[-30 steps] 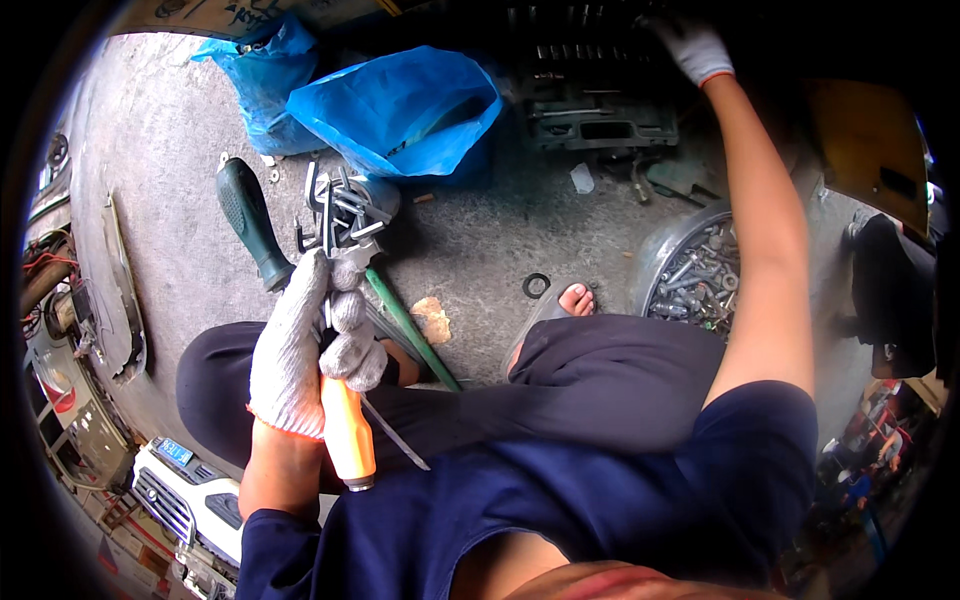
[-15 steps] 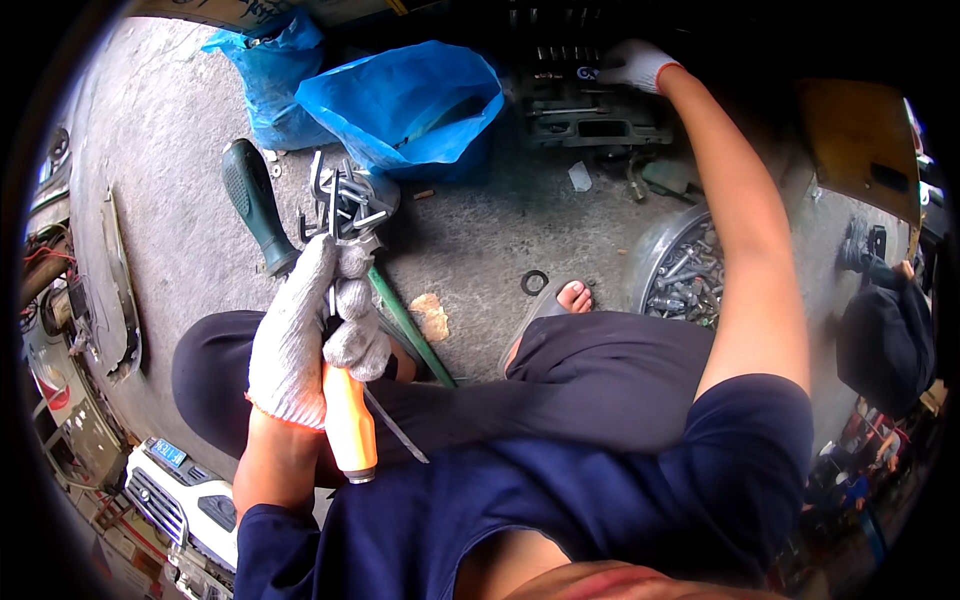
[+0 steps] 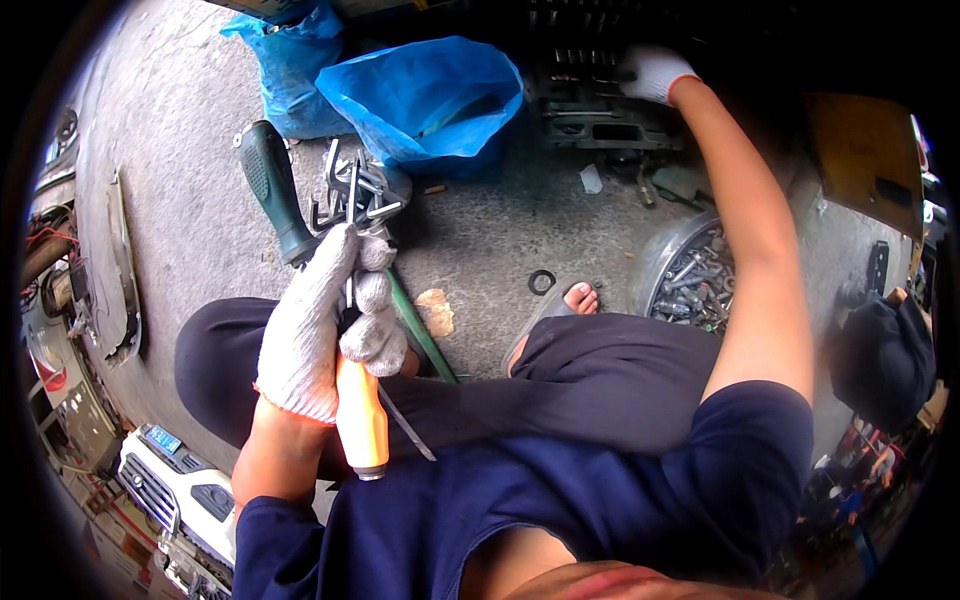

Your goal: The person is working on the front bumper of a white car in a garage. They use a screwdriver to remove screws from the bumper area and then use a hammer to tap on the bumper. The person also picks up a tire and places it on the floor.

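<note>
My left hand (image 3: 312, 335), in a white knit glove, is closed around a screwdriver with an orange handle (image 3: 361, 425). The handle points back toward me, and a metal shaft sticks out past the fingertips. A second thin metal blade (image 3: 408, 425) shows beside the handle; whether I hold it too is unclear. Just beyond this hand are a dark green handle (image 3: 270, 185) and a bunch of hex keys (image 3: 365, 195). My right hand (image 3: 660, 75), also gloved, reaches far out over a dark tool tray (image 3: 610, 132), beside a row of metal sockets (image 3: 585, 57). Its fingers are blurred and shadowed.
Two blue plastic bags (image 3: 425, 100) stand at the far left of the tray. Near my right forearm is a round metal basin (image 3: 655, 265) of bolts. A green bar (image 3: 425, 330), a black ring (image 3: 541, 282) and a paper scrap (image 3: 591, 179) lie on the concrete.
My right hand has shifted slightly right and nearer over the tray; the small round piece beside its fingers no longer shows. The left hand keeps its grip as the whole view shifts slightly.
</note>
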{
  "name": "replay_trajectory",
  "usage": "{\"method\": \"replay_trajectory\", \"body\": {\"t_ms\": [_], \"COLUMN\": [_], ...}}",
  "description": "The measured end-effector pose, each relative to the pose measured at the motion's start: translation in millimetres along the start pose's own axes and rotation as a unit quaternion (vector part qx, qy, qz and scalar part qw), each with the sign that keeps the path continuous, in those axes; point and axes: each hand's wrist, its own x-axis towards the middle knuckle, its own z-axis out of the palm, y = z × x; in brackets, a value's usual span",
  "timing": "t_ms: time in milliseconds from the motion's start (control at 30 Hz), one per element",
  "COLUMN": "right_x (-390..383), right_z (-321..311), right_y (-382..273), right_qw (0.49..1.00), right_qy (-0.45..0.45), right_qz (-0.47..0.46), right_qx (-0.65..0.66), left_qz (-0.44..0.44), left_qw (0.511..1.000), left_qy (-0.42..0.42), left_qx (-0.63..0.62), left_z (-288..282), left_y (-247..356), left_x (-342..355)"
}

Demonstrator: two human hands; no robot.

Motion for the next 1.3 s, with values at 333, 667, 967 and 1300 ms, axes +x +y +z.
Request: {"method": "replay_trajectory", "body": {"t_ms": [333,667,967,1300], "right_x": [-6.8,-3.7,-6.2,1.4], "right_z": [-113.8,-106.6,12.5,-16.2], "right_y": [0.2,-3.4,34.6,31.7], "right_qw": [0.883,0.877,0.998,0.998], "right_qy": [0.456,0.459,-0.048,0.039], "right_qz": [0.074,0.09,0.029,0.043], "right_qx": [-0.085,-0.112,0.006,-0.017], "left_qz": [-0.008,0.006,0.001,-0.003], "left_qw": [1.0,1.0,1.0,1.0], "left_qy": [-0.009,0.003,-0.012,-0.011], "left_qx": [0.009,0.003,-0.002,-0.017], "left_z": [4.0,-2.4,2.1,-0.3], "left_y": [-2.2,0.4,0.2,1.8], "left_x": [4.3,3.5,-5.0,-1.3]}}
